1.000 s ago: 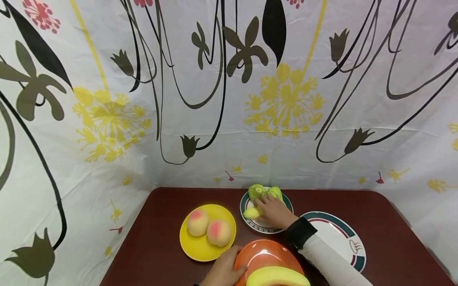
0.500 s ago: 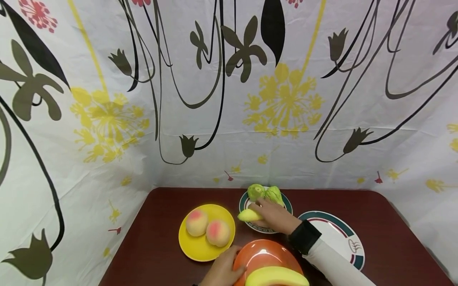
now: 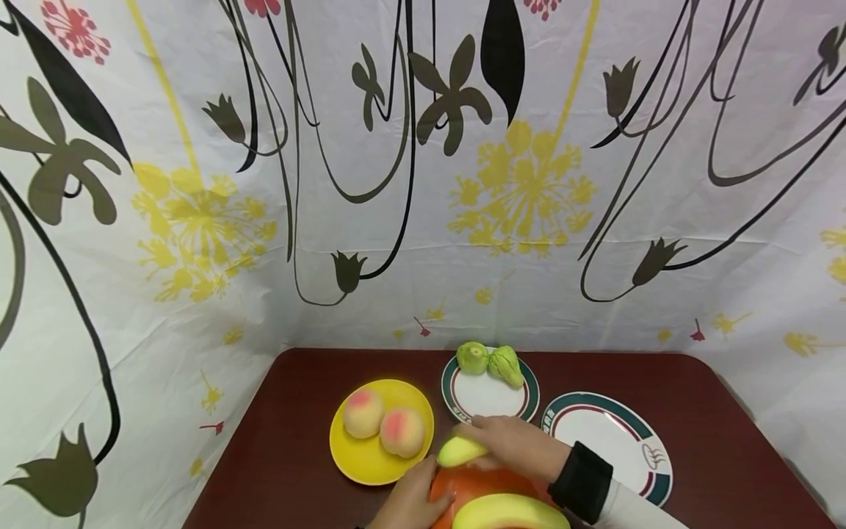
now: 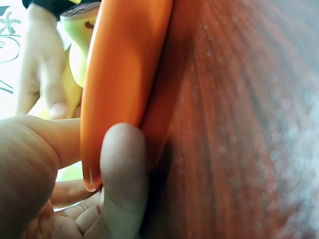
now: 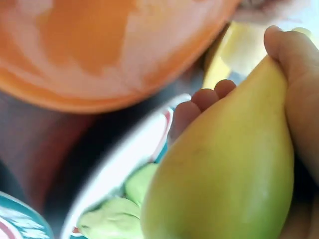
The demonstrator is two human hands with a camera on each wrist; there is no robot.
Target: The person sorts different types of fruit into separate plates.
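My left hand point(image 3: 411, 499) grips the left rim of an orange plate point(image 3: 441, 507), its digits on both sides of the edge in the left wrist view. A large yellow banana point(image 3: 509, 508) lies on that plate. My right hand point(image 3: 515, 447) holds a yellow-green mango point(image 3: 459, 451) above the plate's far part. The right wrist view shows the smooth mango point(image 5: 224, 159) widening away from the thumb, with fingertips point(image 5: 184, 117) curled round its far side. Behind the hand, two green chayotes point(image 3: 505, 366) sit on a small white plate point(image 3: 485, 400) with a green rim.
A yellow plate point(image 3: 370, 470) bearing two peaches point(image 3: 403, 432) stands to the left. On the right is a larger white plate point(image 3: 598, 433) with a green-and-red border. All stand on a dark red-brown table point(image 3: 277, 441), before a flower-patterned cloth point(image 3: 423, 220).
My right hand has lifted the mango off the small white plate and brought it nearer, over the orange plate. The left hand stays on the orange rim.
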